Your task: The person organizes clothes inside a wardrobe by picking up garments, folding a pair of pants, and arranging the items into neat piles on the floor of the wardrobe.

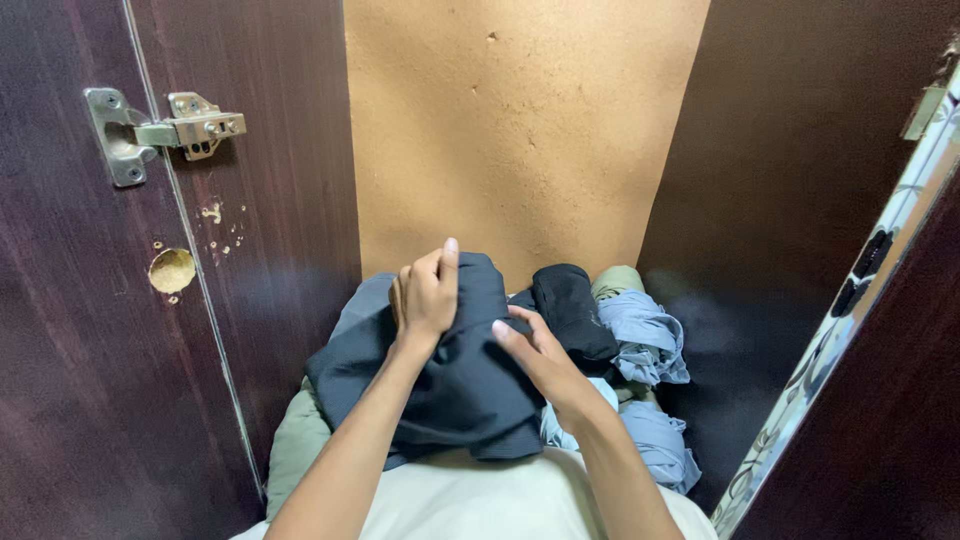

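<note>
A folded dark navy garment (470, 380) lies on top of a pile of clothes inside a cupboard. My left hand (428, 295) grips its far upper edge, fingers curled over the fabric. My right hand (530, 345) presses on the garment's right edge with fingers stretched out, beside a rolled black garment (572, 310). Light blue clothes (645, 340) lie to the right of the pile, and a cream cloth (480, 495) sits nearest to me.
A dark wooden cupboard door (80, 350) with a metal hinge (175, 128) stands open at the left. The tan back panel (520, 130) is behind the pile. A dark side wall (790, 200) and a patterned door edge (850, 300) are at the right.
</note>
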